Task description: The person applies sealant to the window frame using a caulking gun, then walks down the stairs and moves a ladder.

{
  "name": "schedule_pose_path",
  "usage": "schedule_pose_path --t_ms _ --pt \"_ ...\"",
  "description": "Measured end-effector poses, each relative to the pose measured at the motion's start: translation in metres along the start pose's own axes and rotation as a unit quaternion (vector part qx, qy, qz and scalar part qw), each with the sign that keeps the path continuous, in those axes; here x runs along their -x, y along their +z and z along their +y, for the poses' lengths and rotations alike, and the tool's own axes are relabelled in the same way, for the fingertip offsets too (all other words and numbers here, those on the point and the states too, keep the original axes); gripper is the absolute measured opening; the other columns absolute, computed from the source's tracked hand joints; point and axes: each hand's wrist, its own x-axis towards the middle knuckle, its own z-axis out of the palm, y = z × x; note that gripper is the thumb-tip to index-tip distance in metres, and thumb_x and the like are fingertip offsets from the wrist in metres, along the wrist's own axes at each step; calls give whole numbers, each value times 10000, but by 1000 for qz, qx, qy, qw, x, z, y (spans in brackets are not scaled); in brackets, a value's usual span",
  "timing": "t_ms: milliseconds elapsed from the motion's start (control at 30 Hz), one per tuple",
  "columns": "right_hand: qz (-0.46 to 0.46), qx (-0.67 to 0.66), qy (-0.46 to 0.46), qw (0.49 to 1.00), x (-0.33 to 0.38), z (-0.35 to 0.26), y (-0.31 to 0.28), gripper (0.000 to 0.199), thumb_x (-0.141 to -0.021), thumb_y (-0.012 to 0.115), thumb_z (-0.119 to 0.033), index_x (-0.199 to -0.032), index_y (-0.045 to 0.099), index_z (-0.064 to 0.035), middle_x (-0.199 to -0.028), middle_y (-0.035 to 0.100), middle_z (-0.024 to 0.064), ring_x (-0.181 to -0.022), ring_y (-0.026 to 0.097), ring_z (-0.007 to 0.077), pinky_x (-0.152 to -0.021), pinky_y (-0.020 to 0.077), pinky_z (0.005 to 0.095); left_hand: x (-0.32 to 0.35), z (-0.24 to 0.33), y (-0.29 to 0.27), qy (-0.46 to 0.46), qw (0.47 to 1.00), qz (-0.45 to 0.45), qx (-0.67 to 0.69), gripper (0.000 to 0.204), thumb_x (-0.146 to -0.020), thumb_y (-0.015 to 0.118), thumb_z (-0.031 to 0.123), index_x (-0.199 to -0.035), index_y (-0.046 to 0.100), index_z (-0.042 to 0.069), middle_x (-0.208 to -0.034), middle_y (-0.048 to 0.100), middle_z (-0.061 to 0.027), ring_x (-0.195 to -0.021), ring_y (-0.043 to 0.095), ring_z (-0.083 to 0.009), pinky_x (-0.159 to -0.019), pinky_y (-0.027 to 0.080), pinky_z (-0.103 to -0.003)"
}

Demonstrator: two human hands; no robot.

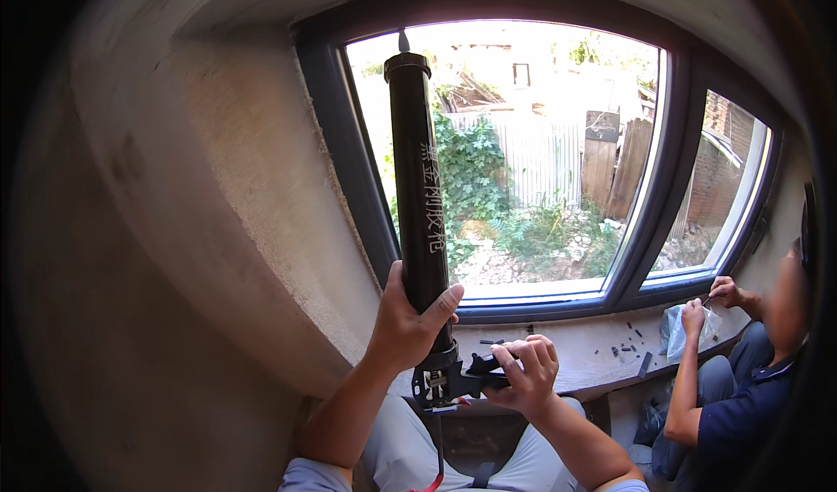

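Note:
A long black caulking gun (417,143) stands nearly upright in front of the window, its dark nozzle pointing up. My left hand (408,322) is closed round the lower barrel, thumb across its front. Below that hand are the gun's metal frame and spring, with a rod running down to a red end (429,483) near my lap. At the black trigger handle (488,368), to the right of the frame, my right hand (527,372) is closed with its fingers curled on it. Part of the handle is hidden behind those fingers.
A dark-framed window (610,296) fills the wall ahead. Small black pieces (623,350) lie scattered on the pale sill (575,357). At the right a co-worker (741,405) sits, hands at a clear plastic bag (684,331). A rough plaster wall (253,169) stands close on the left.

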Motion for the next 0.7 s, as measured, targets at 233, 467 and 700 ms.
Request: schedule_pose_path --t_ms 233,467,700 --pt "10 24 3 1000 13 14 -22 406 -753 734 -431 -970 685 -91 -810 589 42 -704 565 243 -768 480 415 -1 1 31 9 1000 -23 13 405 -913 772 212 -1098 459 33 -854 586 -33 -684 631 -101 -583 525 -249" --pt "19 55 4 998 29 35 -47 395 -767 730 -430 -944 678 -80 -764 576 41 -675 559 240 -784 475 415 -5 1 70 5 998 -52 19 391 -925 756 205 -1092 446 35 -842 582 -34 -680 625 -101 -574 517 -251" --pt "18 75 1 997 45 59 -76 411 -789 716 -450 -921 675 -62 -728 561 49 -652 558 237 -816 474 417 -7 5 111 0 997 -79 14 388 -931 745 203 -1092 437 32 -841 570 -38 -677 621 -109 -569 514 -258"
